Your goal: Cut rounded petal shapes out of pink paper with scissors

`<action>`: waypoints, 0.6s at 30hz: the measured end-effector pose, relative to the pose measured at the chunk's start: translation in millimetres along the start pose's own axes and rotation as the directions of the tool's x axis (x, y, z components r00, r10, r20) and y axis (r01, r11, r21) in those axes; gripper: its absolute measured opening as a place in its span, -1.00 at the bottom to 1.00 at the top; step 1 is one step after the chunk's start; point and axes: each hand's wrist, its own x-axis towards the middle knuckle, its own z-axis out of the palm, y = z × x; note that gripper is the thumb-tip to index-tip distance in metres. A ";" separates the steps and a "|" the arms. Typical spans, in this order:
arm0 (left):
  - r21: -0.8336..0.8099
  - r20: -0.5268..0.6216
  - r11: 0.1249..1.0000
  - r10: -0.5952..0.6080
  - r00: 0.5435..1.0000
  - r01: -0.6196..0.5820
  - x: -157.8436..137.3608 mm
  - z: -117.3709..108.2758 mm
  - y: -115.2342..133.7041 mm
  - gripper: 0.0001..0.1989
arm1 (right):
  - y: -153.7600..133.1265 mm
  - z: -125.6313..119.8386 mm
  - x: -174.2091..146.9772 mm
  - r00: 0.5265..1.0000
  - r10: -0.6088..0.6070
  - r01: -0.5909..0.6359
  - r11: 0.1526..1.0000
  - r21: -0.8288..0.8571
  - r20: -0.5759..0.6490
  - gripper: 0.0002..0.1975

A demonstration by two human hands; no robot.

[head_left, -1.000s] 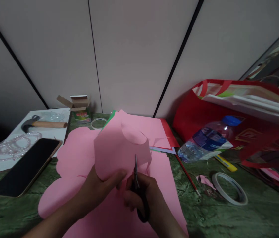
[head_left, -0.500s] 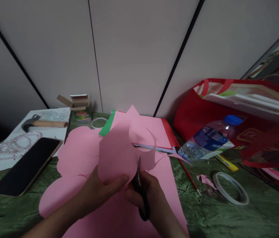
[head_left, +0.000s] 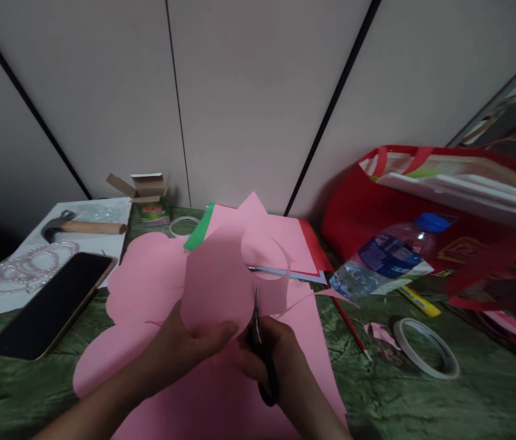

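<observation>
My left hand (head_left: 193, 342) pinches the lower edge of a pink paper sheet (head_left: 214, 281), thumb on top and fingers hidden beneath. In my right hand (head_left: 276, 354) is a pair of black-handled scissors (head_left: 264, 366), its blades pointing away from me at the sheet's right side. A curved strip of the sheet hangs off to the right of the blades. Below both hands lies a larger pink sheet (head_left: 303, 354). Scalloped pink paper shapes (head_left: 148, 281) rest to the left of it.
Left are a phone (head_left: 51, 305), a hammer (head_left: 88, 228), bead strings (head_left: 29, 269) and a small open box (head_left: 152, 208). Right are a water bottle (head_left: 377, 260), a red bag (head_left: 349, 195), a tape roll (head_left: 427, 348), a pencil (head_left: 352, 327) and a yellow cutter (head_left: 420, 300).
The scissor blades look more closed along the paper's edge. The held sheet has shifted slightly, its top tip moving a little to the right. Both hands keep their grip.
</observation>
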 end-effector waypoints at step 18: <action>-0.044 0.051 0.999 0.000 0.999 0.002 2.4 -7.1 0.9 -0.90 | -2.5 4.2 0.1 0.997 0.053 -0.054 0.998 -0.015 -0.050 -0.87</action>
